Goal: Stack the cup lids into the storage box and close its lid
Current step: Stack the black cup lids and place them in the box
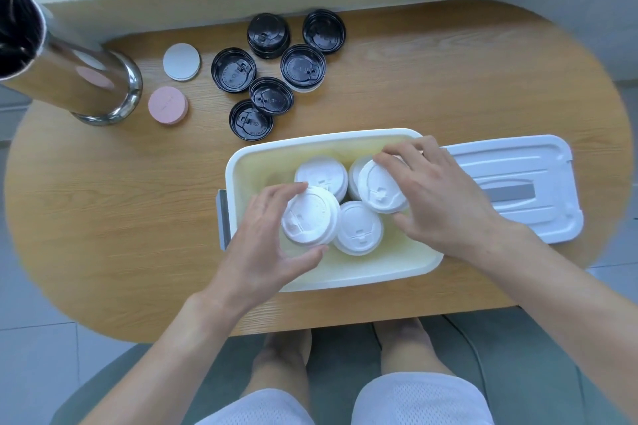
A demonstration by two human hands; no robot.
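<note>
left hand (266,238): over the box's near-left part, fingers curled around a white lid (309,216), thumb at its near edge, fingertips at its far edge.
right hand (438,197): over the box's right side, fingers curled on a second white lid (381,186) that sits tilted on another white one underneath.
box (345,281): white, open, cream inside, on the bench (121,217) near the front edge; grey latch on its left end.
loose in box: one white lid (359,228) flat between the two held ones, one more (322,174) toward the far wall.
box lid (524,183): white, grey strip in the middle, flat on the bench just right of the box, touching or nearly touching its rim; can't tell which.
black lids (271,74): six spots in a loose cluster beyond the box, well apart from it; the far-left one looks like a short stack.
coasters: pink disc (168,104) and white disc (181,61), left of the black lids.
steel tube (69,76): shiny, open-topped, far left of the bench.
</note>
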